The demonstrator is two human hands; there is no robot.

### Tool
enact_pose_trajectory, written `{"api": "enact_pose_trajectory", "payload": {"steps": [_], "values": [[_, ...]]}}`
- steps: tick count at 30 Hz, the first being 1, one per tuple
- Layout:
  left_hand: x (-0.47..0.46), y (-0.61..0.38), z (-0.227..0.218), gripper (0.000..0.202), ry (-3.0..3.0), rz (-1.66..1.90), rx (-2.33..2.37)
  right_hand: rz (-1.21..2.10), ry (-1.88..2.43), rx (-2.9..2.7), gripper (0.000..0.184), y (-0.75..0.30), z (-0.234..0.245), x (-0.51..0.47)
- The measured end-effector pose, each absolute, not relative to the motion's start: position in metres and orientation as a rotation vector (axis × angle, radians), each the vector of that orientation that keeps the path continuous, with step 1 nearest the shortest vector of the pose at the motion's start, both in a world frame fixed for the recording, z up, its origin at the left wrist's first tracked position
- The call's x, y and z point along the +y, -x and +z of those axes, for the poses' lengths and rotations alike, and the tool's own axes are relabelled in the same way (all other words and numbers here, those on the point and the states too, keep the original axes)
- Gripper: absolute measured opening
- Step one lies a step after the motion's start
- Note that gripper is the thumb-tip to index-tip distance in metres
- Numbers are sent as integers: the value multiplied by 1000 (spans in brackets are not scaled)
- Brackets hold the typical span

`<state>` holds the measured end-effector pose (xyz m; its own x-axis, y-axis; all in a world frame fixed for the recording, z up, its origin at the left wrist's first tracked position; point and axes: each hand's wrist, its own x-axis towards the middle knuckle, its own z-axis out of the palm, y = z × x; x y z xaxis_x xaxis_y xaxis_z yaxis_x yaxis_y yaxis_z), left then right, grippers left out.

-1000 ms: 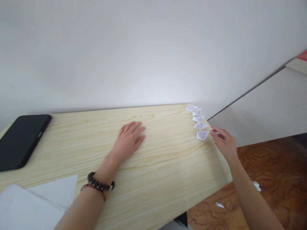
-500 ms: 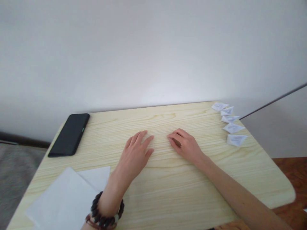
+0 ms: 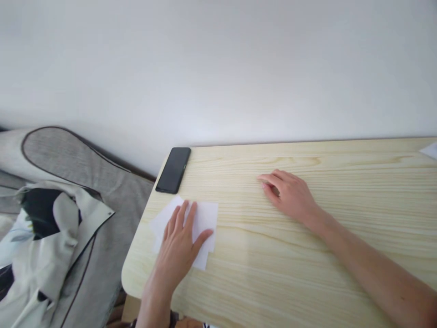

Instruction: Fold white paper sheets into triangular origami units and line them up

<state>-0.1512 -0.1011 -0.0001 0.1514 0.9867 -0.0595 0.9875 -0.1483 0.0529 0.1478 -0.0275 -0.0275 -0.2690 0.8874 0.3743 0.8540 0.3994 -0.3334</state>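
Note:
My left hand [image 3: 180, 243] lies flat on a small stack of white paper sheets [image 3: 205, 218] near the left end of the light wooden table [image 3: 307, 273], fingers stretched out and slightly apart. My right hand [image 3: 288, 196] rests palm down on the bare wood at the middle of the table, fingers loosely curved and holding nothing. A black phone [image 3: 174, 169] lies face up at the table's far left corner, just beyond the paper.
A white wall runs behind the table. Left of the table lie a grey padded bag [image 3: 68, 159] and a white and dark garment [image 3: 51, 237]. One small folded white paper [image 3: 430, 150] shows at the right edge.
The view swung left, so the row of folded papers has left the picture except one. My left hand moved from bare wood onto the paper sheets. My right hand stayed mid-table.

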Motion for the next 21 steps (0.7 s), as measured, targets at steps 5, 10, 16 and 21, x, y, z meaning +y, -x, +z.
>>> {"api": "enact_pose_trajectory", "payload": {"steps": [5,10,16,21], "values": [[-88,136,-8,68,-2349,171,2011,124,1421,-2158,22,-151,-28,-29],[-109,149,-12,69,-2359,101,2030,157,1398,-2141,20,-151,-27,-28],[-121,151,-7,59,-2201,53,2250,167,1381,-2147,21,-153,-27,-29],[-112,143,-1,54,-2061,59,2386,142,1361,-2144,21,-153,-27,-29]]}}
